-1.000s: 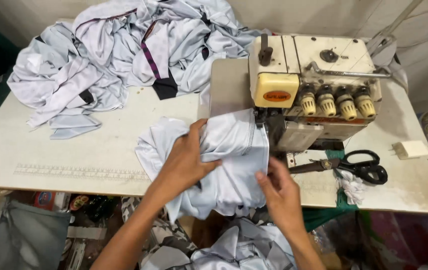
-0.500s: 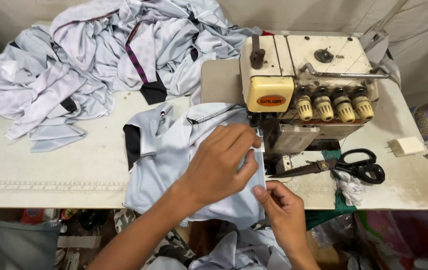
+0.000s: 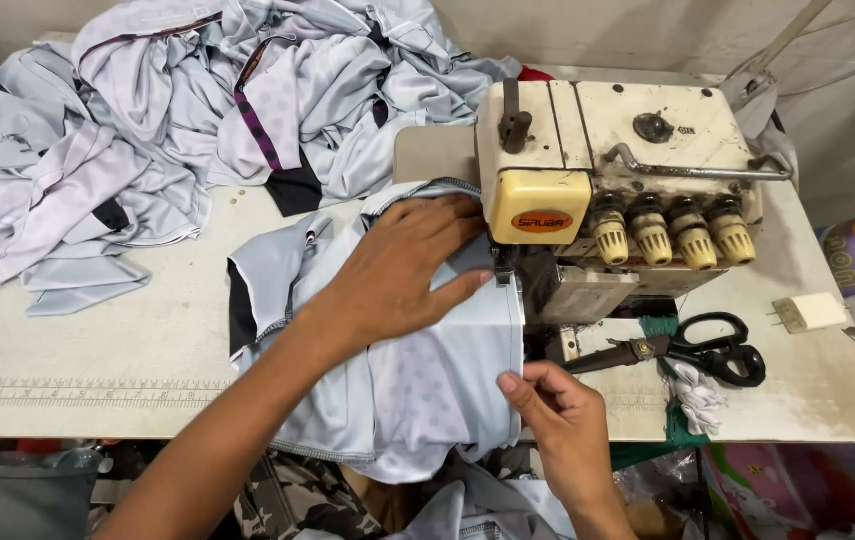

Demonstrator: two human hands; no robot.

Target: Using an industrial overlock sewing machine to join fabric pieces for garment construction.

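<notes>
L hand (image 3: 402, 270) flat on grey garment (image 3: 417, 385) by overlock machine (image 3: 587, 170); R hand (image 3: 557, 410) pinches hem at worktop's (image 3: 67, 350) front edge. Risk: fingertips near needle, seam skewing.

The fabric piece (image 3: 427, 390) is showing pale grey-blue with a faint dotted pattern and a black panel at its left edge. The heap of garments (image 3: 197, 120) is showing the same pale grey with purple-and-black striped trim. The sewing machine (image 3: 607, 170) is looking cream with a yellow front. The scissors (image 3: 707, 350) are showing black handles. The tabletop (image 3: 97, 340) is looking off-white.

Worn white worktable (image 3: 97, 350), pale wall (image 3: 567, 30) behind, cluttered floor below.
</notes>
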